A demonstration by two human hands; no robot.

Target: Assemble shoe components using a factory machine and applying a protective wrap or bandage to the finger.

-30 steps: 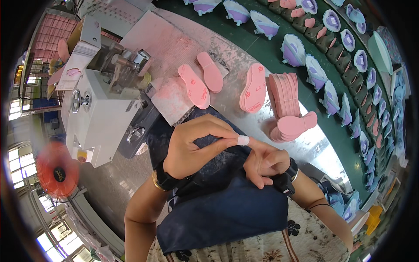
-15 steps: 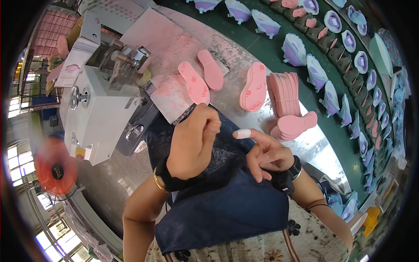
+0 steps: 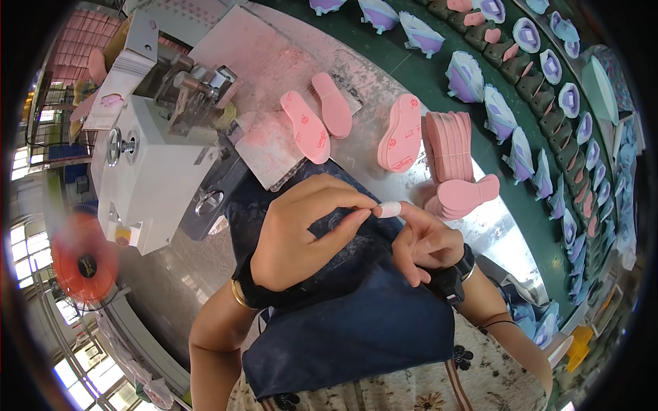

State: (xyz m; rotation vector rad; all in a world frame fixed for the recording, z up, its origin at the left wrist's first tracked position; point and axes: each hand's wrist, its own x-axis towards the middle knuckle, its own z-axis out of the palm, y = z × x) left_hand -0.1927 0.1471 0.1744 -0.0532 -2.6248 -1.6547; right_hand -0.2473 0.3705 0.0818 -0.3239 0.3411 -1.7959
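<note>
My left hand (image 3: pixel 308 229) reaches across my lap, thumb and forefinger pinched together at the tip of my right index finger. Whether anything small lies between them is too fine to see. White finger tape (image 3: pixel 389 209) wraps that right index finger. My right hand (image 3: pixel 428 240) holds its index finger out, the others loosely bent, with nothing visible in them. Beyond my hands, two pink insoles (image 3: pixel 306 128) lie side by side on the table, one bearing red print. To their right is a short stack of pink insoles (image 3: pixel 399 133), and then a taller bundled stack (image 3: pixel 450 147).
At the left stands a white machine (image 3: pixel 154 171) with a metal handwheel and rollers. A red fan (image 3: pixel 86 266) is farther left. Past the metal table (image 3: pixel 370 96), dusted pink, a green conveyor (image 3: pixel 404 65) carries blue and purple shoe uppers (image 3: pixel 466 77). A dark blue apron (image 3: pixel 349 335) covers my lap.
My left hand has gone from a loose fist near the insoles to a pinch at my right index fingertip. The right hand has barely shifted.
</note>
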